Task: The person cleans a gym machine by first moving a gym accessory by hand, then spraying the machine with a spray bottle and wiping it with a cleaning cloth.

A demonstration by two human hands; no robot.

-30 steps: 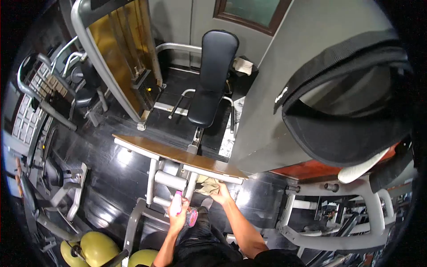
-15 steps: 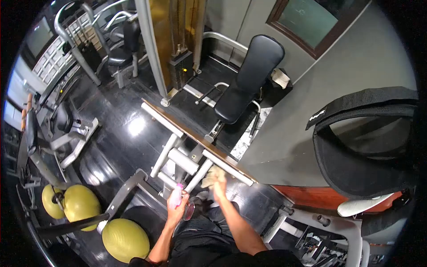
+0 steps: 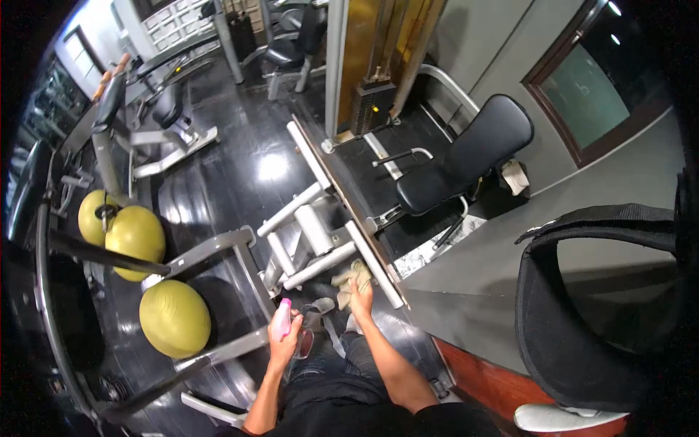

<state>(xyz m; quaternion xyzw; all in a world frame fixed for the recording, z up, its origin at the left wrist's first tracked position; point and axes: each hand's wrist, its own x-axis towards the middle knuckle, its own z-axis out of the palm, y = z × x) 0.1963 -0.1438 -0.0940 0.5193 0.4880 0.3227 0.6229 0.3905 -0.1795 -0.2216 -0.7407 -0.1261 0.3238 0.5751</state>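
Observation:
My left hand (image 3: 280, 348) is closed around a spray bottle with a pink spray head (image 3: 284, 315); its see-through body (image 3: 304, 344) shows beside the palm. In my right hand (image 3: 362, 302) a crumpled beige cloth (image 3: 349, 282) is gripped, close under the lower end of the machine's plate. Just beyond both hands stands the frame of a leg press, with a light padded roller (image 3: 314, 230) and pale tubes (image 3: 320, 266). A pale bar (image 3: 373, 264) along the plate's edge lies right by the cloth.
A black padded seat (image 3: 429, 187) with a backrest stands beyond the plate, next to a weight stack (image 3: 373, 108). Several yellow exercise balls (image 3: 175, 319) lie at left among dark bars. A black strap-like piece (image 3: 539, 313) hangs large at right, near the grey wall (image 3: 466, 291).
The view has turned left, so the machine and seat appear further right. My right hand with the cloth has shifted slightly along the frame; my left hand still holds the spray bottle.

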